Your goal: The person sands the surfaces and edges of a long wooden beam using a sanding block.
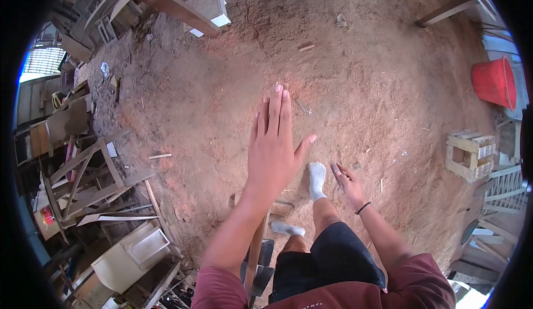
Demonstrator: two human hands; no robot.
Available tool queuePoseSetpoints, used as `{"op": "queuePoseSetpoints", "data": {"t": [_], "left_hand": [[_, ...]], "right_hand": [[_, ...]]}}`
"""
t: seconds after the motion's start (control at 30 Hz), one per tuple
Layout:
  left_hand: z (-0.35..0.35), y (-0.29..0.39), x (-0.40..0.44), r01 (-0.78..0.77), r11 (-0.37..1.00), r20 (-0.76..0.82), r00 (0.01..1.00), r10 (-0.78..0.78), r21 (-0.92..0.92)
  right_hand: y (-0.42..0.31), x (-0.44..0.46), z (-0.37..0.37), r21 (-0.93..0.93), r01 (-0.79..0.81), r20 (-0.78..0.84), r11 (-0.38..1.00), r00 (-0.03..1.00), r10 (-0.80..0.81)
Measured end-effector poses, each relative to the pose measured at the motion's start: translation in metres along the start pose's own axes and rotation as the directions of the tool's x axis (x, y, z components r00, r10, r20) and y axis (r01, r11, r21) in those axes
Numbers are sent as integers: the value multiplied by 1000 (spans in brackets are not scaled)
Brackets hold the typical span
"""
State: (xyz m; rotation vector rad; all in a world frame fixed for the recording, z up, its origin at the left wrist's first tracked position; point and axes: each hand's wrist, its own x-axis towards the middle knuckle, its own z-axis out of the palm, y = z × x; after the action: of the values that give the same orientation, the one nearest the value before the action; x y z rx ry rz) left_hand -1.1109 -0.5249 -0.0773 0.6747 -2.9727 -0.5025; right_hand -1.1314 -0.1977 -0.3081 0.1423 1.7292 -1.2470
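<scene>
My left hand (pixel 273 142) is stretched out flat over the dirt floor (pixel 211 98), palm down, fingers extended and thumb apart, with nothing in it. Lower and to the right, my right hand (pixel 348 184) has its fingers wrapped round a small dark flat object (pixel 336 174), too small to identify. A black band circles my right wrist. The white sock (pixel 317 178) on one foot is just left of my right hand. The other socked foot (pixel 287 229) rests lower, near some wood pieces.
Broken wooden frames (pixel 105 164) and a pale panel (pixel 130 256) are piled at the left. A red bucket (pixel 493 82) and a wooden crate (pixel 470 156) stand at the right. A white-edged box (pixel 208 8) sits behind a wooden beam at the top.
</scene>
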Motion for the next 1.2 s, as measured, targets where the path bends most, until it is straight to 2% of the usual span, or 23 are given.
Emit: {"op": "queuePoseSetpoints", "data": {"t": [0.13, 0.17, 0.23, 0.3, 0.37, 0.43, 0.47, 0.53, 0.67, 0.93, 1.0, 1.13, 1.2], "left_hand": [[-8, -1, -36, 31, 999, 51, 998, -29, -40], [-11, -1, -49, 48, 998, 80, 996, -45, -37], [-18, -1, -78, 57, 998, 114, 992, -58, 9], [-24, 1, -110, 65, 997, 149, 986, -71, 49], [-28, 1, -140, 64, 995, 208, 975, -78, 76], [-32, 4, -170, 70, 994, 232, 969, -87, 80], [-34, 5, -184, 63, 994, 251, 964, -85, 95], [-36, 7, -214, 64, 994, 268, 960, -86, 91], [-41, 7, -275, 59, 995, 328, 941, -82, 78], [-42, 10, -416, 91, 995, 347, 933, -99, 42], [-43, 11, -451, 92, 995, 349, 932, -99, 38], [-44, 10, -523, 107, 993, 341, 933, -115, 43], [-42, 11, -556, 122, 992, 346, 930, -128, 40]], "right_hand": [[-70, -7, 9, -1, 68, -72, 998, 995, -68], [-81, 2, 1, -189, 34, -73, 981, 996, -48], [-137, 1, 17, -245, 181, -103, 953, 972, -211], [-191, -4, 34, -297, 404, -83, 865, 892, -445], [-239, -9, 56, -432, 639, 24, 637, 714, -700], [-277, -20, 84, -517, 769, 141, 375, 509, -849], [-288, -28, 96, -522, 768, 145, 371, 509, -848], [-302, -40, 120, -610, 785, 468, -108, 247, -849], [-271, -67, 146, -626, 751, 560, -211, 244, -792], [-158, -163, 164, -660, 736, 517, -153, 297, -802], [-124, -193, 174, -650, 743, 516, -161, 276, -811], [-60, -273, 191, -581, 801, 589, -142, 294, -753], [-31, -310, 198, -547, 818, 698, -179, 327, -637]]}}
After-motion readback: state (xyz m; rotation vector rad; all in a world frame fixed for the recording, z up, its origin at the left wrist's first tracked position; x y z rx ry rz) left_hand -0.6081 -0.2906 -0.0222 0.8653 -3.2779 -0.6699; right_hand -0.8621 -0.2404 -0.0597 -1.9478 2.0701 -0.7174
